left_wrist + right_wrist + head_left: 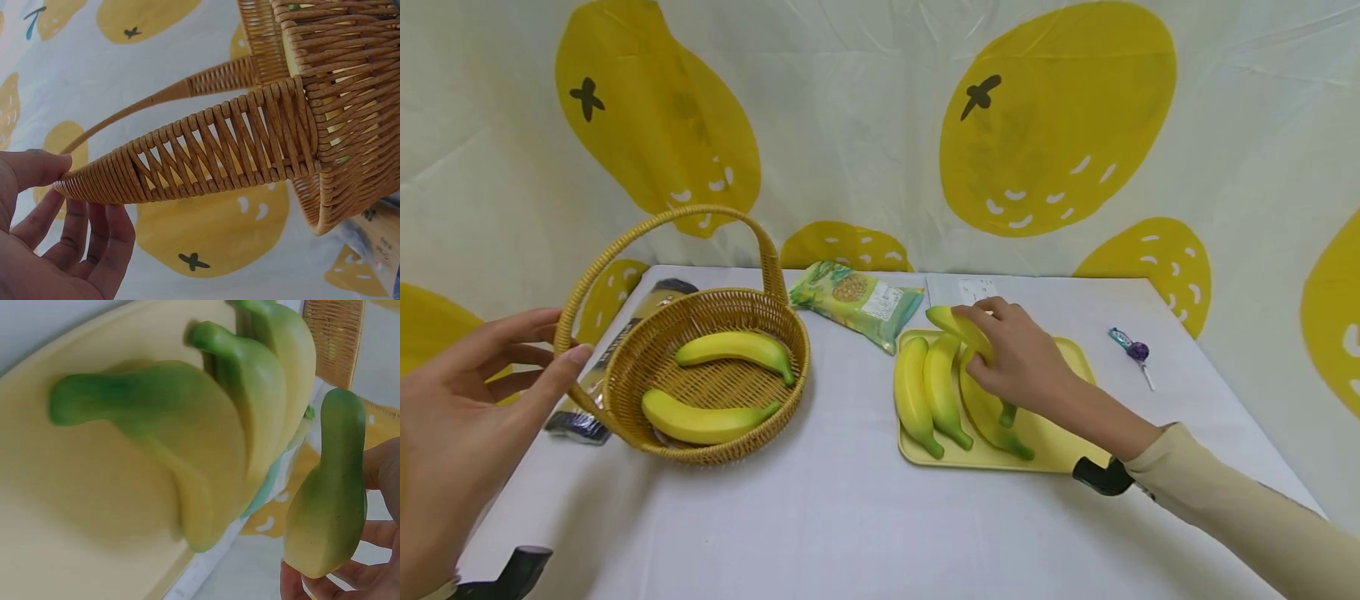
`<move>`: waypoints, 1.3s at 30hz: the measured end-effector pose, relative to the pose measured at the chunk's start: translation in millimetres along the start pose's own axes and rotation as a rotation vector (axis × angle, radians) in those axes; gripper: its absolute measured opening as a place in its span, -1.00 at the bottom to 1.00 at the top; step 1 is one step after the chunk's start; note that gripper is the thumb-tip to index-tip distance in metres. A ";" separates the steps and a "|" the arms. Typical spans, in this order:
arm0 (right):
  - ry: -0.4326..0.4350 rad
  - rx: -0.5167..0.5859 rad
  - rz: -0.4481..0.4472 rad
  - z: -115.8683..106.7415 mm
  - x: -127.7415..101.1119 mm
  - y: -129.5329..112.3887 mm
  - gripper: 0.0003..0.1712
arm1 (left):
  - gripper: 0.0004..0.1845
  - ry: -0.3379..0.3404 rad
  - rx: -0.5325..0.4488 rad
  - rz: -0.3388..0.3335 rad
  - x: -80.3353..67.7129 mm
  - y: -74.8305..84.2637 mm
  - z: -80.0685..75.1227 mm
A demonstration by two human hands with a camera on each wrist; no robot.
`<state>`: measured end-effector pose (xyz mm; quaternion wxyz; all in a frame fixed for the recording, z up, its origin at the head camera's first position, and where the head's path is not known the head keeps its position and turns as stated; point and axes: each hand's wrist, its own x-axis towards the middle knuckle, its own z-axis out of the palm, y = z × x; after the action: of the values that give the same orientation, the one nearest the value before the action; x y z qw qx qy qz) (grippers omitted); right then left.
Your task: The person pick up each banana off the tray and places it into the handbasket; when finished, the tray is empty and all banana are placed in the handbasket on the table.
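My left hand (482, 392) grips the handle of a round wicker basket (625, 417) on the left; the left wrist view shows thumb and fingers pinching the handle (187, 150). Inside the basket lie two bananas, one banana (733, 347) behind the other banana (700, 419). Over on the right, my right hand (1022, 350) holds a banana (331, 494) above a pale yellow tray (1052, 442). Three more bananas lie side by side on that tray: a left one (912, 392), a middle one (943, 396) and a right one (988, 417), partly hidden by my right hand.
Behind and between basket and tray lies a green packet (861, 302). A dark-ended packet (580, 417) sits partly behind the basket. A wrapped lollipop (1135, 350) lies right of the tray. A fruit-printed cloth (850, 125) hangs at the table's back edge.
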<state>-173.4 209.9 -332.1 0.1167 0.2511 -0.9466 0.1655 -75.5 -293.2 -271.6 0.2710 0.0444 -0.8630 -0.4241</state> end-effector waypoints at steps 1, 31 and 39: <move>-0.007 0.001 0.002 0.1 2.1 -2.1 -0.31 | -0.48 -0.002 0.001 -0.004 -0.1 -0.1 0.2; -0.043 0.054 -0.187 6.4 67.6 -77.3 -0.27 | -0.49 0.006 -0.039 0.064 -0.8 -1.8 -1.3; -0.066 0.076 -0.210 8.8 83.7 -89.3 -0.25 | -0.50 0.011 -0.039 0.076 -0.5 4.2 0.2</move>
<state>-199.6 97.0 -292.0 0.0926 0.3583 -0.9114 0.1799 -74.6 -290.2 -268.7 0.2926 0.0087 -0.8540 -0.4302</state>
